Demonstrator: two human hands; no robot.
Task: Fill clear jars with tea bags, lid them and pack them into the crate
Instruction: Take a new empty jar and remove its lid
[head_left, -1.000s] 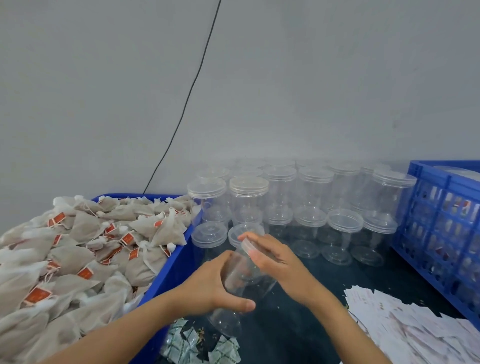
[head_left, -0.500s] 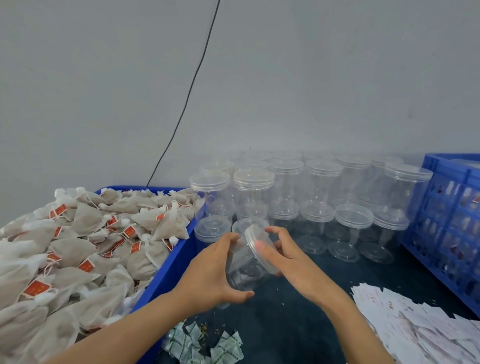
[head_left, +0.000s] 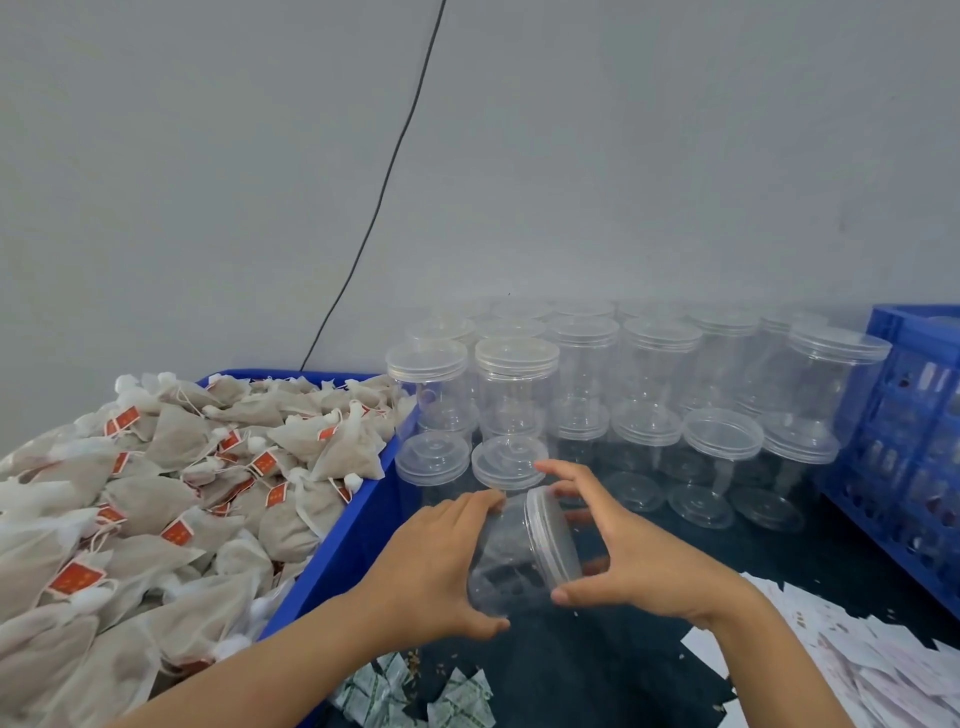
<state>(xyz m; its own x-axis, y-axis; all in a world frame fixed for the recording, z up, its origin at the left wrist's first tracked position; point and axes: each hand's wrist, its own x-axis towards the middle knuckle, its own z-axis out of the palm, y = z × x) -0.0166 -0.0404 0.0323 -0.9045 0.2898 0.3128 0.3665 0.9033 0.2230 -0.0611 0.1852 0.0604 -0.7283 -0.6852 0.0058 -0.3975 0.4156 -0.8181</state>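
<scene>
1. The clear jar (head_left: 511, 558) is empty, see-through plastic, tipped on its side above the dark surface (head_left: 623, 670), mouth to the right.
2. The left hand (head_left: 431, 564) has its grip wrapped round the jar body.
3. The right hand (head_left: 631, 556) pinches the clear ribbed lid (head_left: 550, 538) at the jar's mouth.
4. The tea bags (head_left: 182, 493) fill the blue bin (head_left: 358, 535) at left.

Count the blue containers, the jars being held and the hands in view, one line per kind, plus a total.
Blue containers: 2, the bin and the crate
Held jars: 1, the clear jar
Hands: 2, left hand and right hand
Total: 5
</scene>
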